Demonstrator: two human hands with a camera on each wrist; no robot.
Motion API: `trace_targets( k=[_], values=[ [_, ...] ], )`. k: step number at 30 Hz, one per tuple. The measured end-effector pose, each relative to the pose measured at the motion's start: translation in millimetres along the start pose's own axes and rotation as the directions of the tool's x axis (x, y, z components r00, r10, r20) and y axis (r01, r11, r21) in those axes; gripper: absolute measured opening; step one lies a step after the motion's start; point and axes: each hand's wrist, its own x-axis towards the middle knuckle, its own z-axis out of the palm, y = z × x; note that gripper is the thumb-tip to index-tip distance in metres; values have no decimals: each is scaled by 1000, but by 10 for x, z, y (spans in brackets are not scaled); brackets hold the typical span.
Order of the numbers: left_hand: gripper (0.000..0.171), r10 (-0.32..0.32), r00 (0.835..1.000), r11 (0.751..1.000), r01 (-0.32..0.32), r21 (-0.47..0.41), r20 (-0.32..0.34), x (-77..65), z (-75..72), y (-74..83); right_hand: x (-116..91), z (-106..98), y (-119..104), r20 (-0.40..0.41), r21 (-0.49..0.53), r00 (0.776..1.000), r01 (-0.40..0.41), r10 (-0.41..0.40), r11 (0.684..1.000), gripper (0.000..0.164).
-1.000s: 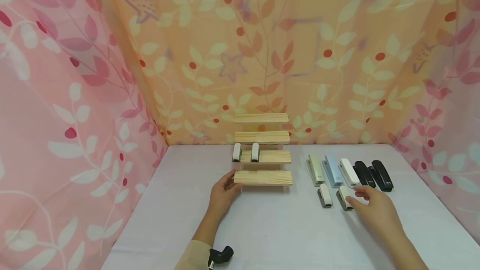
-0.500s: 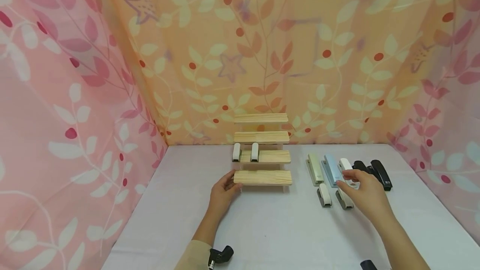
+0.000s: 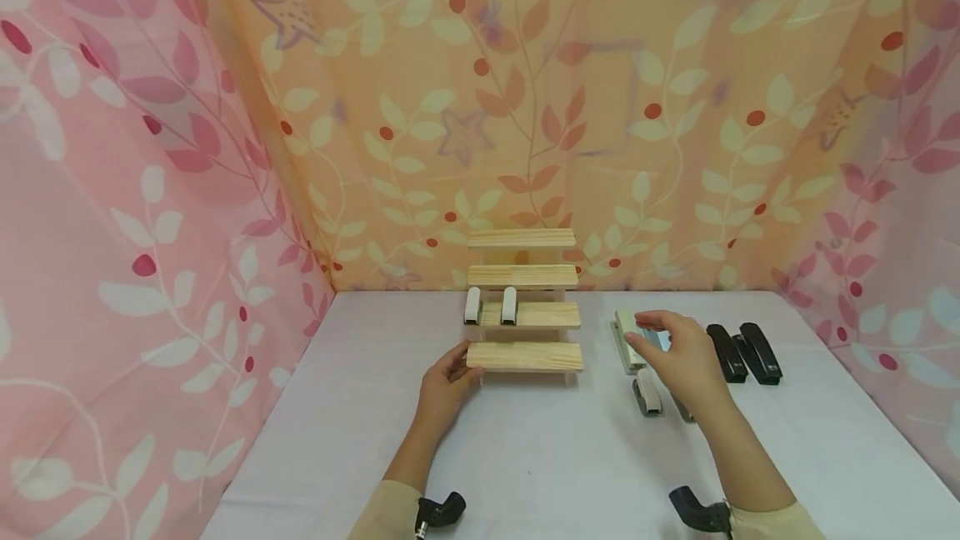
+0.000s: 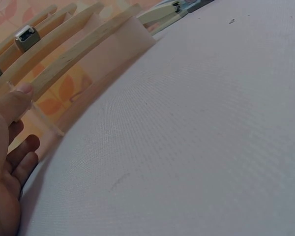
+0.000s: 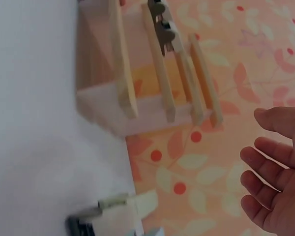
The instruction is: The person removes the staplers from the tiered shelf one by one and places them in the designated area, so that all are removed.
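My left hand (image 3: 441,394) holds the left end of the lowest board of a stepped wooden shelf rack (image 3: 525,357). In the left wrist view its thumb (image 4: 22,93) lies against the board end. Two small white staplers, one at the left end (image 3: 472,307), stand on the board second from the bottom. Over the stapler group hovers my right hand (image 3: 684,361), fingers spread and holding nothing. Around it are a pale green stapler (image 3: 626,344), a light blue stapler (image 3: 656,337) and a small white stapler (image 3: 647,394). The hand covers a larger white stapler and most of another small one.
Black staplers (image 3: 761,354) lie at the right of the group. A white cloth (image 3: 525,457) covers the table. Patterned fabric (image 3: 420,107) hangs behind and along both sides. A black camera mount (image 3: 699,511) sits on the right wrist, another (image 3: 441,511) on the left.
My right hand has moved left and slightly up, from beside the small white stapler to over the light blue one. Its wrist mount has come into view. The left hand stays at the rack.
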Motion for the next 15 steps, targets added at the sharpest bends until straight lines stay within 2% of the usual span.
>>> trace_targets(
  k=[3,9,12,15],
  values=[
    [64,-11,1000,1000,11,0,-2,-22,5,62,88,127,-108,1,55,1000,18,-18,998,47],
    [63,-15,999,1000,15,-9,36,-87,-13,267,219,407,-310,-4,133,998,66,-66,989,45],
    [64,-15,999,1000,15,-6,31,-70,-7,207,263,554,-418,-11,159,997,79,-78,984,44],
    [65,-4,1000,1000,5,-10,11,-27,-1,75,309,705,-515,-16,196,996,94,-93,976,42]
  ],
)
